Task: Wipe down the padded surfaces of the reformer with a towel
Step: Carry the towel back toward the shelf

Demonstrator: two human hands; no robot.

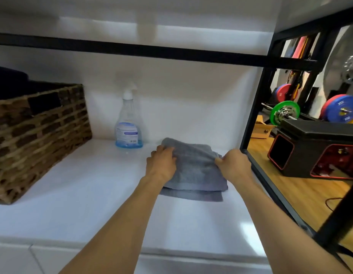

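Both hands pinch the top grey towel (195, 167), left hand (161, 165) on its left edge and right hand (234, 165) on its right; the towel sits on the white shelf (82, 194) (far right, near the spray bottle (129, 123)). Lift evenly so the towel beneath stays put.

left hand (161, 165): palm down, fingers (167, 150) curled closed on the towel (197, 169) | right hand (234, 165): knuckles up, thumb and fingers pinching its other edge | both forearms bare, extended forward, roughly parallel
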